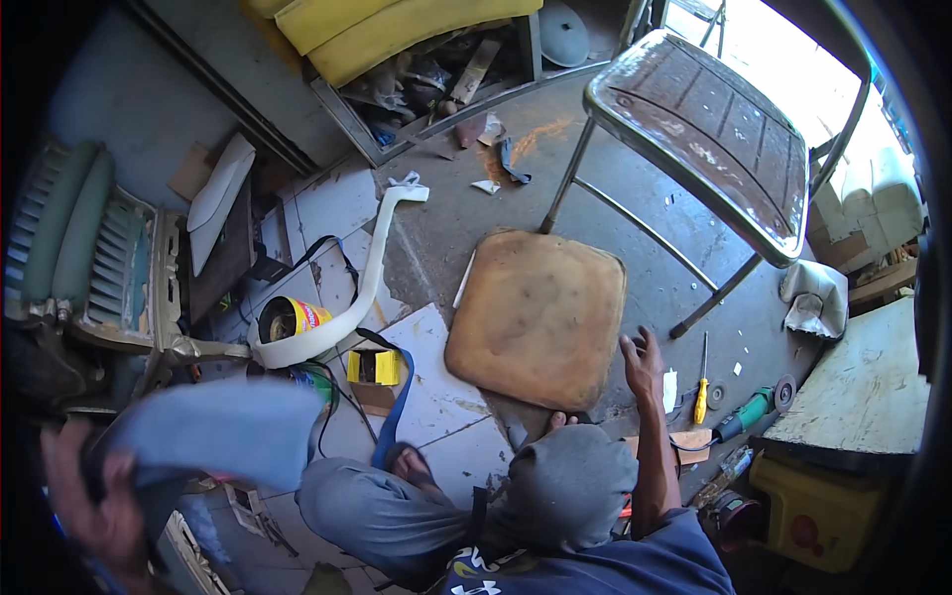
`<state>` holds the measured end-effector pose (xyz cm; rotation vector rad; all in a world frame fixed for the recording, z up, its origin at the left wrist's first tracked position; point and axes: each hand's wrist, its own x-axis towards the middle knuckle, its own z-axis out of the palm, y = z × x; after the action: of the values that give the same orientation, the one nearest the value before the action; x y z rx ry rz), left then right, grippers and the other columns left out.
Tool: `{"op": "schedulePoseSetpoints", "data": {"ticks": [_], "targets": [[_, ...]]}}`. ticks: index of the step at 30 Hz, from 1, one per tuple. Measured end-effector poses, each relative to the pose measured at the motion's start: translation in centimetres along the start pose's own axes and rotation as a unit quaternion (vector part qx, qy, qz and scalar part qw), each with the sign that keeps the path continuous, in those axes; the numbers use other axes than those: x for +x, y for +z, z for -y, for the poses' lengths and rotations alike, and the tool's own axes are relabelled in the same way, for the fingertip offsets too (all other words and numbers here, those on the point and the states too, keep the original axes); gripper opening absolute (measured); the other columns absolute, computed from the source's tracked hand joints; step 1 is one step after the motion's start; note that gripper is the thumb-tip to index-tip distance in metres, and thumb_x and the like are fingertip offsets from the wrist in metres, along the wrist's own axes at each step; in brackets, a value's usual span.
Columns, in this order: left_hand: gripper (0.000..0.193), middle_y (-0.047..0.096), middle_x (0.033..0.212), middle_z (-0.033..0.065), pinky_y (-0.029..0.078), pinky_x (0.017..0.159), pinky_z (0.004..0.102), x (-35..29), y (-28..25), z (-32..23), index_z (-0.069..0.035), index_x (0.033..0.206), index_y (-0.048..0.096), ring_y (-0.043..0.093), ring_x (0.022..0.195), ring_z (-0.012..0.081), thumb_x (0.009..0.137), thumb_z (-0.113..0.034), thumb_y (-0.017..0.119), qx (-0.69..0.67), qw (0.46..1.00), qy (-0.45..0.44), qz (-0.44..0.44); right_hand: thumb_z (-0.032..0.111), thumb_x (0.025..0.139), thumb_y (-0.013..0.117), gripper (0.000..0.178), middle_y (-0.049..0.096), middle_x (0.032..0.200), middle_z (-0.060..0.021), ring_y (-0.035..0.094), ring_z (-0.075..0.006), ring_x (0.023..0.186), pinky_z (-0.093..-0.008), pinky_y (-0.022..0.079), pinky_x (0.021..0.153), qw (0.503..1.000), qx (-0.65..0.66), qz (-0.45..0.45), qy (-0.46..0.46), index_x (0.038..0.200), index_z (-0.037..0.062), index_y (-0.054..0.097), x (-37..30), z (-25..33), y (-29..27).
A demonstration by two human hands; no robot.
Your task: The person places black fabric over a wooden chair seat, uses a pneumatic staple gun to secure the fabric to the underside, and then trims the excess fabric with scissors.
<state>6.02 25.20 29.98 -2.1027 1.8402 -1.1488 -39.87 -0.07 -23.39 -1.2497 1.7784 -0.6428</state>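
Observation:
At the lower left my left hand (104,506) is smeared by motion, its fingers curled at the end of a pale blue, flat, sheet-like piece (223,431). That piece is blurred too, so its material is unclear. My right hand (643,369) holds nothing; its fingers are apart, beside the right edge of a worn tan square seat pad (535,317). The pad lies flat on the floor in front of my feet. A yellow-handled screwdriver (702,397) and a green angle grinder (749,416) lie to the right of that hand.
A metal folding chair (704,129) stands at the far right. On the left are a white curved strip (372,273), a yellow tin (288,317), a small yellow box (373,367) and a blue strap (400,397). A yellow toolbox (813,516) sits at the lower right.

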Motion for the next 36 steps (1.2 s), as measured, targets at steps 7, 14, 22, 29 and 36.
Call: {"op": "schedulePoseSetpoints", "data": {"ticks": [7,14,22,29,36], "targets": [[0.033,0.043,0.074,0.0037,0.038,0.046,0.035,17.7,7.4,-20.3,-0.01,0.091,0.067,0.05,0.055,0.0187,0.077,-0.031,0.088,-0.308,0.888,0.329,-0.09,0.03,0.084,0.089,0.111,0.04,0.165,-0.021,0.053,-0.0322,0.141,-0.0445,0.048,0.113,0.816,0.21,0.18,-0.507,0.169,0.0091,0.021,-6.5,24.6,-6.7],[0.032,0.057,0.085,0.0107,0.051,0.063,0.0434,21.2,12.2,-23.8,-0.007,0.1,0.069,0.063,0.073,0.0334,0.071,0.003,0.078,-0.409,0.832,0.373,-0.04,0.009,0.09,0.076,0.017,0.076,0.099,-0.0168,0.075,-0.0356,0.092,-0.0423,0.06,0.082,0.893,-0.03,0.075,-0.442,0.105,0.0028,0.074,-6.0,26.2,-11.8],[0.035,0.073,0.101,0.0214,0.056,0.083,0.0423,26.9,28.7,-27.3,0.0,0.107,0.073,0.072,0.096,0.0404,0.076,0.01,0.06,-0.476,0.822,0.299,0.087,0.01,0.09,0.073,0.015,0.074,0.093,-0.0077,0.075,-0.0291,0.081,-0.0409,0.059,0.074,0.823,-0.282,-0.215,-0.444,0.104,0.0134,0.075,-0.8,24.5,-14.1],[0.039,0.077,0.112,0.0208,0.058,0.092,0.0406,27.0,28.1,-22.1,-0.002,0.114,0.077,0.076,0.103,0.0339,0.081,0.005,0.059,-0.45,0.852,0.229,-0.138,0.004,0.095,0.071,0.013,0.074,0.1,-0.0106,0.074,-0.0286,0.092,-0.0408,0.058,0.08,0.762,-0.288,-0.352,-0.461,0.107,0.0086,0.076,-1.2,26.1,-16.8],[0.034,0.076,0.123,0.0179,0.053,0.108,0.0442,9.5,28.9,-18.8,-0.001,0.126,0.077,0.071,0.12,0.033,0.096,-0.009,0.061,-0.474,0.864,0.127,-0.113,0.01,0.076,0.079,0.027,0.067,0.086,-0.0046,0.063,-0.0205,0.077,-0.0429,0.051,0.083,0.795,-0.267,-0.149,-0.523,0.102,0.0094,0.076,-12.8,22.3,-14.5]]}}
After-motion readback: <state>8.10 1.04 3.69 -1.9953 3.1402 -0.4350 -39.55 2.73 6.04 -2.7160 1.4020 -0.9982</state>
